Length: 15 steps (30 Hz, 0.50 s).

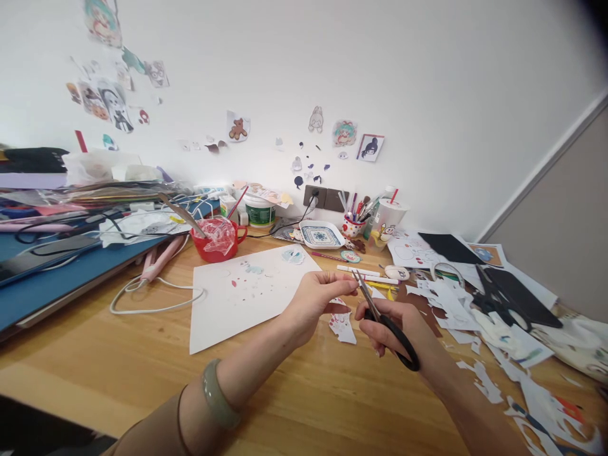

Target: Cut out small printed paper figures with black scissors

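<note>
My right hand (403, 316) grips black-handled scissors (367, 296), its fingers in the handle loops. The blades point up and away, their tips beside the fingertips of my left hand (316, 299). Thumb and forefinger of that left hand are pinched together at the blade tips; whatever lies between them is too small to make out. Below and between both hands lies a white paper scrap with red marks (342, 329). To the left, a large white sheet (209, 323) carries several tiny cut-out pieces, some teal and some red.
A red mug (213, 248) and a blue-patterned dish (322, 235) stand toward the wall, near a pen cup (354, 225). Paper offcuts (484, 383) litter the right side, where another pair of black scissors (498, 297) lies. A pink corded device (159, 259) sits at left.
</note>
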Available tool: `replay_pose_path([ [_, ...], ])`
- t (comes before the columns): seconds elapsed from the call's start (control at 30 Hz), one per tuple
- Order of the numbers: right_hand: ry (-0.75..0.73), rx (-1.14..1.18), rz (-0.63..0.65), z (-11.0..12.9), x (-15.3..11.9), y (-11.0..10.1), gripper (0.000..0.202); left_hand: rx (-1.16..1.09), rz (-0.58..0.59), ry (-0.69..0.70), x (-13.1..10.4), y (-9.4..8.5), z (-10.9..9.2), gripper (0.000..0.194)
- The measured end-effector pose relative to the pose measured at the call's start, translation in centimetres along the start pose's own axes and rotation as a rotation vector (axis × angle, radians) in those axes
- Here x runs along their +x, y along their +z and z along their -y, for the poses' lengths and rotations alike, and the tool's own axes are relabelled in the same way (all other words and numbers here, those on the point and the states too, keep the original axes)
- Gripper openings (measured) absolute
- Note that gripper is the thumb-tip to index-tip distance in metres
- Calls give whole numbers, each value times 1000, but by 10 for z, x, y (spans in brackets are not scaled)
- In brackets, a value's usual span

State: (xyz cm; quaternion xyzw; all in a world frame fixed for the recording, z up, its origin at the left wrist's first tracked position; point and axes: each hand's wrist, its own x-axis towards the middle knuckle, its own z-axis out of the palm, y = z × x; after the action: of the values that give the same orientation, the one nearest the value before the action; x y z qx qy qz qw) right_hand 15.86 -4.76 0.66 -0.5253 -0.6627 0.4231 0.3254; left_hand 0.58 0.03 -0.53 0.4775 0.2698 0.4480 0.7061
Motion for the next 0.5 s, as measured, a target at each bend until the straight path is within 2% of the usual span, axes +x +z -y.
replay_pose_path([
  [0.3,42,-14,-13,2,1,1,18,14,-7,-4,1,0,0,21],
  [0.5,15,-51,-45,-2,1,1,19,24,-13,-2,2,-1,1,22],
])
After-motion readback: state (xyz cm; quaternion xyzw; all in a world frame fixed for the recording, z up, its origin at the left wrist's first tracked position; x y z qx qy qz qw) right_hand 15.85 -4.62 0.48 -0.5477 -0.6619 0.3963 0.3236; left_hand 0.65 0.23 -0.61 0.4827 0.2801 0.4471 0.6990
